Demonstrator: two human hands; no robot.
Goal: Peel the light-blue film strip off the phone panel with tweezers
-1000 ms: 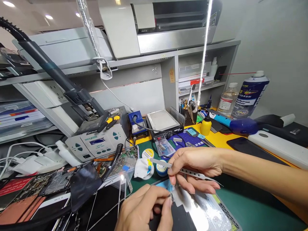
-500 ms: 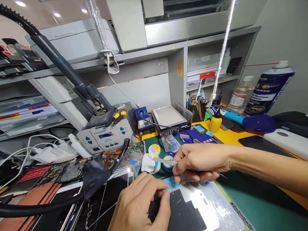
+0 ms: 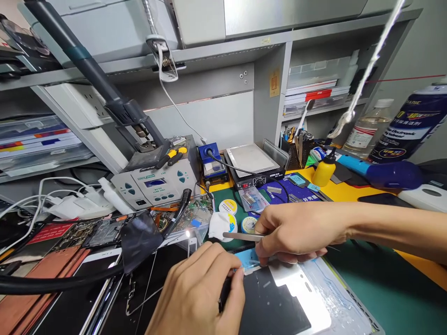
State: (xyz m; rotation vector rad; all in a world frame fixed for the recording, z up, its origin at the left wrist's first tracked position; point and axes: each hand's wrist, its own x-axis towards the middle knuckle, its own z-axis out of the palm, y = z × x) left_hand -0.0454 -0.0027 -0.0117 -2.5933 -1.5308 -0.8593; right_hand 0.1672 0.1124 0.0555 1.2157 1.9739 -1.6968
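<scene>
My right hand (image 3: 296, 230) comes in from the right and is closed around metal tweezers (image 3: 240, 236), whose tip points left. Its fingertips rest on the top edge of a flat device panel (image 3: 279, 302), dark grey with a shiny silver part, lying on the green mat (image 3: 377, 298). A small blue tab (image 3: 247, 258) sits at that top edge. My left hand (image 3: 199, 298) is at the bottom centre, thumb and forefinger pinched at the panel's top left corner beside the blue tab. What it pinches is too small to see.
A grey soldering station (image 3: 153, 184), a hot plate (image 3: 253, 163) and a blue tip holder (image 3: 211, 163) stand behind. Opened phones and circuit boards (image 3: 87, 242) lie at left. A yellow bottle (image 3: 324, 170), blue spray can (image 3: 408, 130) and tool cup (image 3: 299, 151) are at right.
The view has tilted down and drawn closer. My right hand with the tweezers has lowered onto the panel's top edge; my left hand stays pinched at the corner.
</scene>
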